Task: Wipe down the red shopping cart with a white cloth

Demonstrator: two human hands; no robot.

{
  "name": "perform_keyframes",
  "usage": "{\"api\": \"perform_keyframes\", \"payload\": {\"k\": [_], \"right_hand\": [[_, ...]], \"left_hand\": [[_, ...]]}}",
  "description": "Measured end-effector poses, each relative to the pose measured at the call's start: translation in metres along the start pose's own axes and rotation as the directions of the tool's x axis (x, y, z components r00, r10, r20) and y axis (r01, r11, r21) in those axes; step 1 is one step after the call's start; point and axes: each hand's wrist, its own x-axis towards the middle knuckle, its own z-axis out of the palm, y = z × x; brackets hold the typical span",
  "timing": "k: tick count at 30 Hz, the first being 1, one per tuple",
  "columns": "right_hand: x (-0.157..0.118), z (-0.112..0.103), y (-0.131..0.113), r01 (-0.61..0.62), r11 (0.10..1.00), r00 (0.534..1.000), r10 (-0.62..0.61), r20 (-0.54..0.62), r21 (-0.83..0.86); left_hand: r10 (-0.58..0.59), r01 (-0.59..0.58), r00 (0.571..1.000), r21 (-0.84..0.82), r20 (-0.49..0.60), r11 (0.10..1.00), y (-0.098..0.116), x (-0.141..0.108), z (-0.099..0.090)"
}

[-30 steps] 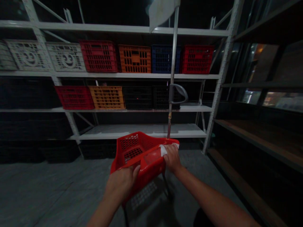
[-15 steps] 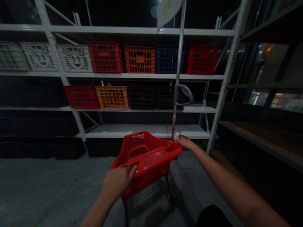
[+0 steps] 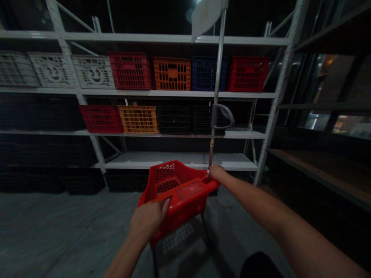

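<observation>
A red plastic shopping cart [image 3: 185, 214] with a perforated basket stands in front of me, turned at an angle. My left hand [image 3: 150, 218] is closed over the left end of its handle edge, thumb on top. At the right corner of the cart, by the foot of a metal pole [image 3: 219, 65], my right hand [image 3: 217, 173] is closed on something small and white, which looks like a crumpled cloth [image 3: 208, 173]. Most of the cloth is hidden by the fingers. A grey loop handle [image 3: 225, 117] sits partway up the pole, and a pale flag [image 3: 207, 17] hangs at its top.
Behind the cart stands a white metal rack [image 3: 174, 93] holding red, orange, blue, white and black crates, among them a yellow crate [image 3: 139, 119]. Brown shelves [image 3: 324, 173] run along the right side. Grey floor [image 3: 72, 231] lies to the left.
My right hand has moved left and onto the cart's corner, covering more of the white cloth. The pole leans and shifts slightly left with the cart. My left hand keeps its hold.
</observation>
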Motion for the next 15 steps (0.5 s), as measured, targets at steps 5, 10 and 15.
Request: {"api": "perform_keyframes", "payload": {"k": [5, 10, 15], "right_hand": [[-0.01, -0.005, 0.002, 0.014, 1.0, 0.997, -0.014, -0.079, -0.002], [-0.038, -0.013, 0.01, 0.035, 0.999, 0.989, -0.034, -0.147, 0.003], [-0.069, -0.023, 0.015, 0.439, 0.886, 0.898, -0.435, -0.06, 0.149]], "left_hand": [[0.015, -0.015, 1.0, 0.004, -0.005, 1.0, -0.008, 0.002, 0.001], [0.038, -0.038, 0.999, -0.006, 0.004, 0.999, -0.016, 0.005, 0.0], [0.05, -0.049, 0.998, -0.023, 0.033, 0.999, -0.028, 0.01, -0.003]]}}
